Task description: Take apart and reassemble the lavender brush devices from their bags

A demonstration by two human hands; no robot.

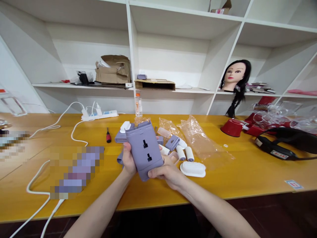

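Both hands hold a purple plastic housing [145, 148] above the table, its flat face with two black keyhole slots turned toward me. My left hand [129, 158] grips its left side, thumb along the edge. My right hand [168, 172] is closed round the lower right corner, with the thumb across the bottom; its other fingers are partly hidden behind. Beyond the housing lie a small purple part [172, 142], white cylinders [189, 154] with purple ends, and a white oval brush-like piece [193, 169]. A white part [125, 126] sits on a purple piece at the left.
A red-and-black screwdriver [108, 136] lies left of the parts. Clear plastic bags [201, 138] spread behind, near a bottle [138, 105]. A power strip [100, 114] with white cables stands back left. Black headgear [277, 145] and a red cup-shaped base [231, 128] are at right.
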